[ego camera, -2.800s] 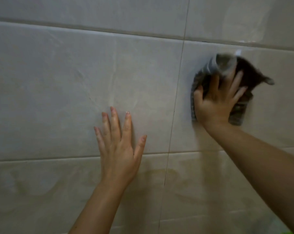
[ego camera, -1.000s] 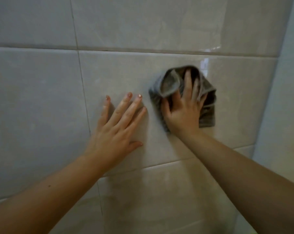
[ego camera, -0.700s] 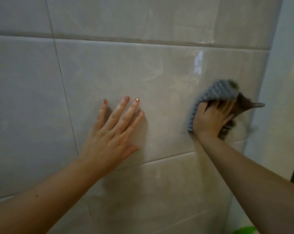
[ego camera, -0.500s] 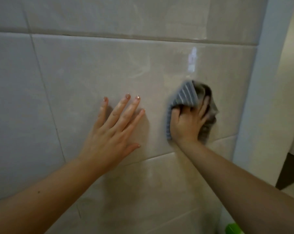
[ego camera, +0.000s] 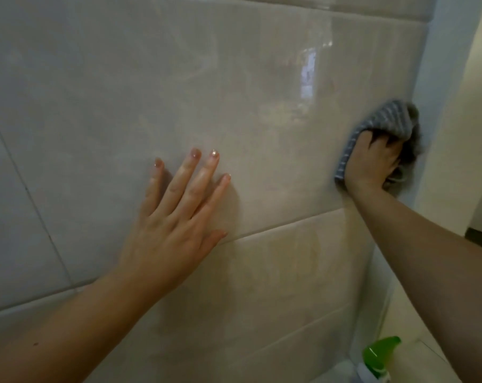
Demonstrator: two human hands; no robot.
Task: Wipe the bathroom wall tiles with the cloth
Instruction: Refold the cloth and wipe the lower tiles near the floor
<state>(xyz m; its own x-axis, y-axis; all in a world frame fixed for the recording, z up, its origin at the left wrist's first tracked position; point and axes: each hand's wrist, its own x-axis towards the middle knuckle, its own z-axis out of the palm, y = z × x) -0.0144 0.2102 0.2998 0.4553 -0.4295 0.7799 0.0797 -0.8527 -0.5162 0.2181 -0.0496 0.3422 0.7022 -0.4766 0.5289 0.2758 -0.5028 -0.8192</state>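
Large glossy beige wall tiles [ego camera: 234,92] fill the view. My left hand [ego camera: 179,217] lies flat on the wall with fingers spread, over a grout line. My right hand [ego camera: 372,158] grips a bunched grey striped cloth [ego camera: 389,120] and holds it against the tile at the wall's right end, by the corner trim. The fingers curl into the cloth, which hides the fingertips.
A pale vertical corner edge [ego camera: 427,78] ends the tiled wall on the right, with a doorway area beyond. A spray bottle with a green trigger head [ego camera: 378,355] stands low at the bottom right, below my right arm.
My right hand has slid the cloth rightward from the middle of the tile to the wall's corner edge. My left hand has stayed flat on the wall. The view has shifted right.
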